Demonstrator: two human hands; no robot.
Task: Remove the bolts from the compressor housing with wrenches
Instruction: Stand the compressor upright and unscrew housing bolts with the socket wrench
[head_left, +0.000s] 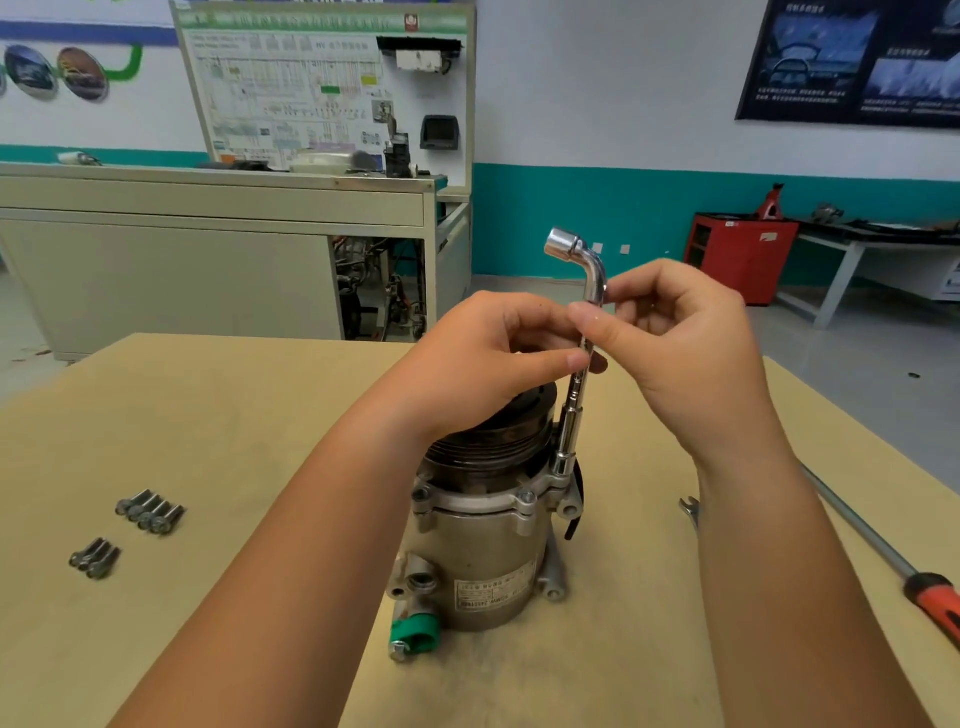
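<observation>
Head view: the compressor (483, 561) stands upright in the middle of the desk (234, 415), toward its near edge. An L-shaped socket wrench (574, 410) stands vertically with its lower socket seated at the right side of the housing flange (478, 501), presumably over a bolt hidden inside it.

The main risk, as I judge it, is the socket tilting or riding up. The tool is steered only high on its slim shaft, so a slip could round the bolt head or drop the wrench. Nothing clamps the compressor, so a hard turn could twist or tip it. The group of 4 bolts (150, 512) and the group of 3 bolts (96, 558), near the left edge, could roll if the desk is jolted.

The left hand (498, 358) pinches the shaft between its fingertips, fingers curled. The right hand (691, 353) pinches it just above, below the bend. An open-end wrench (691, 509) and a screwdriver (883, 551) lie by the right edge.
</observation>
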